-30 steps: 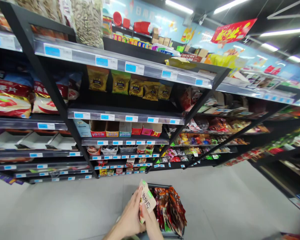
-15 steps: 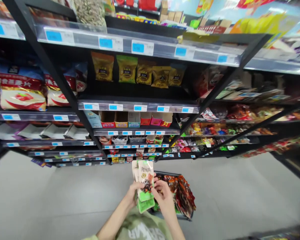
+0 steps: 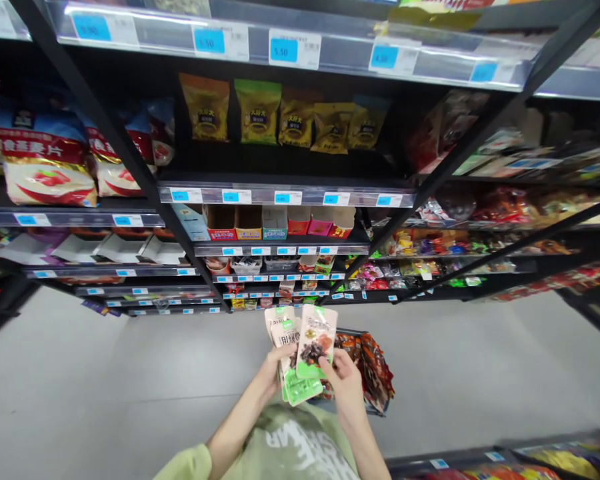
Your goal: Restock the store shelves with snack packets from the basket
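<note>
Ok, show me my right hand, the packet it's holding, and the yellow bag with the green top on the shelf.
Right hand (image 3: 347, 383): head view, middle of the hand.
Packet (image 3: 317, 340): head view, middle of its front.
Green-topped yellow bag (image 3: 258, 113): head view, middle of its front.

Front packet (image 3: 319, 339): now sits shifted rightward, partly off stack (image 3: 300, 392), held in right grip (image 3: 347, 383) | left grip (image 3: 271, 368): next packet (image 3: 287, 335) now shows its printed face
</note>
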`<state>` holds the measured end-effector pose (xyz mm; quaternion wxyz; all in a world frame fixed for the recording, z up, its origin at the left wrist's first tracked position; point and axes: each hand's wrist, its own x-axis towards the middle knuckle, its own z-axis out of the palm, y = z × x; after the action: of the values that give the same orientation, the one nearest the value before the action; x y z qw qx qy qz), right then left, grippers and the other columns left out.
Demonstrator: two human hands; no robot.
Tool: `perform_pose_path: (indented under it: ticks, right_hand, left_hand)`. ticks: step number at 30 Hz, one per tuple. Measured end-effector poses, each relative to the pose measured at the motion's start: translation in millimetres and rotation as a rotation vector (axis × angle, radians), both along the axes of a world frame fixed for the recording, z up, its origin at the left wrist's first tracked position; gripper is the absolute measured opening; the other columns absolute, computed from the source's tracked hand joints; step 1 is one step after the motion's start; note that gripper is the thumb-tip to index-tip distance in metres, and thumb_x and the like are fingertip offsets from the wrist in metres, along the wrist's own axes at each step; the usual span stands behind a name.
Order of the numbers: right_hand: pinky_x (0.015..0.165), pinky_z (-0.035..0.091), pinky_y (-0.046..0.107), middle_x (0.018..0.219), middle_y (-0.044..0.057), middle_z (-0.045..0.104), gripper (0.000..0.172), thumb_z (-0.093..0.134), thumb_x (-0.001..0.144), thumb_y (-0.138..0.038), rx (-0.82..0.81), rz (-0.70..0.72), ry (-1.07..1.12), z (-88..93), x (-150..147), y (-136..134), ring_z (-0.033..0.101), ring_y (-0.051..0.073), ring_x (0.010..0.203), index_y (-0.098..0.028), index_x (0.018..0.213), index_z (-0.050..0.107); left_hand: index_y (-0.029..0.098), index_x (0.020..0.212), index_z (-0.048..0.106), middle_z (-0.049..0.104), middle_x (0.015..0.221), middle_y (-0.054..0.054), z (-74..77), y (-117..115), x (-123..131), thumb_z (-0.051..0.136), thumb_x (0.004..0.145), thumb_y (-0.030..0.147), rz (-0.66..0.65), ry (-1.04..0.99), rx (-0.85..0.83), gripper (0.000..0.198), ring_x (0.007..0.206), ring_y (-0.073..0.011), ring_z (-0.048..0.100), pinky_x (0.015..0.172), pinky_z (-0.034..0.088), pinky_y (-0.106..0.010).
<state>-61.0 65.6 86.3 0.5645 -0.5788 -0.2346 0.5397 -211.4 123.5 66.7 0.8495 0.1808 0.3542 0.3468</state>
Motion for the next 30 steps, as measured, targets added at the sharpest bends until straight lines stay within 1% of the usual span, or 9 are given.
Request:
perform_pose_path:
  ticks: [6, 8, 11, 14, 17, 21, 25, 28, 30]
  right_hand:
    - [0.059, 0.058, 0.029, 0.098, 0.009, 0.074, 0.054, 0.087, 0.064, -0.047, -0.018, -0.268, -0.059, -12.2, 21, -2, 0.071, 0.024, 0.080, -0.020, 0.101, 0.058]
    - [0.055, 0.057, 0.028, 0.101, 0.010, 0.074, 0.058, 0.087, 0.063, -0.047, -0.030, -0.236, -0.073, -15.6, 22, -4, 0.071, 0.024, 0.077, -0.020, 0.104, 0.058]
    - [0.052, 0.054, 0.027, 0.100, 0.010, 0.075, 0.055, 0.085, 0.067, -0.047, -0.041, -0.074, -0.018, -15.9, 12, -8, 0.070, 0.023, 0.072, -0.021, 0.107, 0.059]
    - [0.061, 0.055, 0.030, 0.102, 0.009, 0.075, 0.049, 0.082, 0.072, -0.047, 0.008, 0.064, 0.099, -10.6, -3, -10, 0.071, 0.025, 0.080, -0.023, 0.109, 0.060]
    - [0.072, 0.055, 0.033, 0.097, 0.007, 0.076, 0.050, 0.082, 0.072, -0.046, 0.027, 0.100, 0.179, -5.4, -9, -9, 0.071, 0.025, 0.084, -0.023, 0.112, 0.062]
    - [0.077, 0.054, 0.034, 0.092, 0.005, 0.076, 0.056, 0.082, 0.069, -0.047, -0.015, 0.079, 0.214, -8.6, -5, -8, 0.071, 0.027, 0.085, -0.023, 0.115, 0.064]
    - [0.083, 0.053, 0.035, 0.102, 0.008, 0.075, 0.049, 0.076, 0.073, -0.057, -0.024, 0.068, 0.201, -18.6, -6, -7, 0.069, 0.028, 0.095, -0.021, 0.106, 0.071]
    - [0.086, 0.053, 0.039, 0.105, 0.012, 0.075, 0.061, 0.060, 0.079, -0.072, -0.044, 0.075, 0.223, -20.8, -9, -6, 0.068, 0.030, 0.097, -0.018, 0.104, 0.074]
    - [0.085, 0.054, 0.042, 0.100, 0.013, 0.075, 0.066, 0.058, 0.079, -0.075, -0.038, 0.049, 0.151, -19.5, -8, -6, 0.069, 0.031, 0.094, -0.017, 0.104, 0.074]
  left_hand:
    - [0.017, 0.132, 0.059, 0.064, 0.135, -0.008, 11.6, 7, -13, 0.059, 0.069, 0.032, 0.080, -0.094, 0.110, 0.065, 0.121, -0.0310, 0.061, 0.108, 0.044, -0.047]
    - [0.017, 0.133, 0.058, 0.064, 0.135, -0.007, 12.3, 7, -17, 0.058, 0.067, 0.032, 0.099, -0.116, 0.124, 0.067, 0.127, -0.0297, 0.057, 0.111, 0.041, -0.046]
    - [0.014, 0.118, 0.066, 0.070, 0.124, -0.010, 9.2, 3, -14, 0.059, 0.063, 0.033, 0.082, -0.109, 0.075, 0.059, 0.125, -0.0328, 0.058, 0.108, 0.043, -0.048]
    - [0.012, 0.095, 0.072, 0.076, 0.104, -0.013, 6.0, -3, -5, 0.066, 0.058, 0.031, 0.047, -0.003, -0.004, 0.042, 0.107, -0.0364, 0.067, 0.101, 0.048, -0.051]
    - [0.012, 0.086, 0.072, 0.077, 0.098, -0.013, 6.8, -4, 2, 0.073, 0.057, 0.030, 0.060, 0.096, 0.014, 0.035, 0.098, -0.0350, 0.069, 0.097, 0.050, -0.049]
    - [0.010, 0.097, 0.073, 0.076, 0.106, -0.015, 8.7, -1, 5, 0.081, 0.057, 0.033, 0.014, 0.093, 0.023, 0.047, 0.098, -0.0337, 0.070, 0.097, 0.051, -0.047]
    - [0.011, 0.111, 0.070, 0.073, 0.117, -0.015, 5.4, 2, 5, 0.084, 0.064, 0.032, 0.057, 0.139, 0.094, 0.053, 0.107, -0.0337, 0.068, 0.099, 0.052, -0.045]
    - [0.013, 0.121, 0.065, 0.070, 0.124, -0.015, 3.4, 2, 5, 0.083, 0.070, 0.035, 0.082, 0.178, 0.153, 0.058, 0.113, -0.0321, 0.066, 0.102, 0.051, -0.045]
    - [0.012, 0.124, 0.064, 0.069, 0.125, -0.016, 3.7, 3, 5, 0.083, 0.071, 0.037, 0.060, 0.198, 0.190, 0.061, 0.114, -0.0320, 0.066, 0.102, 0.051, -0.045]
